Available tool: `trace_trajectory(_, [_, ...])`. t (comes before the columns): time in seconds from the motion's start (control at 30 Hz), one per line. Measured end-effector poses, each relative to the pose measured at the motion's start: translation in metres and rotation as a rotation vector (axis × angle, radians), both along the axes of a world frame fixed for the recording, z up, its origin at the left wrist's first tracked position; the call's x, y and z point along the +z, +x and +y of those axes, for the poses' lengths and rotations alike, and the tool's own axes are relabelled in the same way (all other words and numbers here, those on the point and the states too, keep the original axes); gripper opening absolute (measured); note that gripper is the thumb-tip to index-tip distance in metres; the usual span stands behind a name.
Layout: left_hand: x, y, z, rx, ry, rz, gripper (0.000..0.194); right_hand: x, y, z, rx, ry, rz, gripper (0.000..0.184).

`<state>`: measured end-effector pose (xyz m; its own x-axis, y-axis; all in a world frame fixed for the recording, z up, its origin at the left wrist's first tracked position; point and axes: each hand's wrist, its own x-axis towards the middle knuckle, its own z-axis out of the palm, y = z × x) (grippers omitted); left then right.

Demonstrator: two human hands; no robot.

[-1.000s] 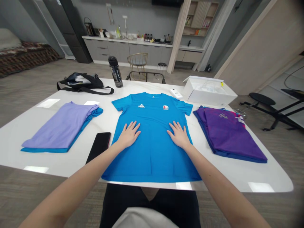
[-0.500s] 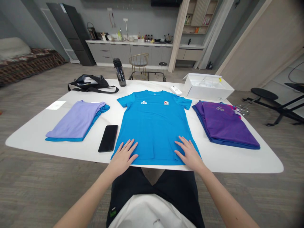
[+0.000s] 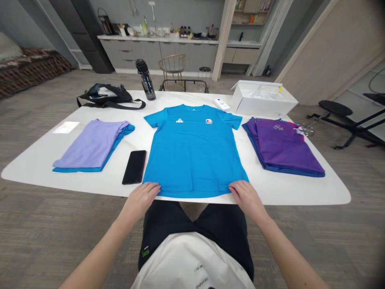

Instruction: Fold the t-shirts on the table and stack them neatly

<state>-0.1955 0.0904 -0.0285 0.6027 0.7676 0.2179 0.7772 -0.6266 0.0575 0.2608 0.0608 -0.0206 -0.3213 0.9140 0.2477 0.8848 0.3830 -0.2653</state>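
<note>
A blue T-shirt (image 3: 192, 148) lies flat, front side up, on the white table (image 3: 288, 192), its collar away from me and its hem along the near edge. At the hem's left corner my left hand (image 3: 143, 195) has its fingers closed on the cloth. My right hand (image 3: 245, 195) grips the right corner of the hem, thumb tucked under or beside the fingers. A black phone (image 3: 134, 167) rests just left of the shirt. Folded lilac and blue clothes (image 3: 90, 144) lie farther left; a folded purple and blue pile (image 3: 285, 146) lies on the right.
Along the table's far side are a black belt bag (image 3: 106, 95), a dark water bottle (image 3: 145, 80), a small white device (image 3: 221, 104) and an open white box (image 3: 264, 98). A white card (image 3: 66, 127) lies at the left. Beyond stands a wire-backed chair (image 3: 173, 66).
Both hands have drawn back from lying spread on the shirt to its bottom corners, and their fingers have closed there. The view has tilted slightly downward.
</note>
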Motion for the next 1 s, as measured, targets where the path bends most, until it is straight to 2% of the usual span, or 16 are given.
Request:
trace_trajectory(0.17, [0.000, 0.002, -0.002, 0.060, 0.012, -0.035, 0.025, -0.008, -0.001, -0.002, -0.048, 0.023, -0.025, 0.031])
trace_trajectory(0.27, [0.001, 0.004, -0.001, 0.095, 0.020, -0.093, 0.023, -0.003, 0.000, -0.001, -0.002, -0.019, -0.060, 0.031])
trace_trajectory(0.43, [0.005, 0.002, 0.003, 0.039, 0.000, -0.125, 0.023, 0.012, -0.006, -0.001, 0.014, -0.070, -0.067, 0.027])
trace_trajectory(0.53, [0.009, 0.000, 0.004, 0.046, -0.009, -0.121, 0.021, 0.014, -0.010, 0.000, 0.056, -0.096, -0.059, 0.024])
trace_trajectory(0.63, [0.015, 0.010, 0.004, 0.054, -0.038, -0.141, 0.020, 0.012, -0.013, 0.002, 0.055, -0.087, -0.076, 0.023])
trace_trajectory(0.73, [0.024, 0.042, 0.005, 0.023, -0.094, -0.141, 0.024, 0.011, -0.019, 0.004, 0.039, -0.051, -0.077, 0.022])
trace_trajectory(0.83, [0.031, 0.090, 0.008, -0.005, -0.123, -0.118, 0.035, 0.010, -0.028, 0.006, -0.001, 0.013, -0.051, 0.021])
trace_trajectory(1.0, [0.038, 0.171, 0.015, 0.041, -0.121, -0.144, 0.060, 0.002, -0.034, 0.013, -0.038, 0.132, -0.024, 0.020])
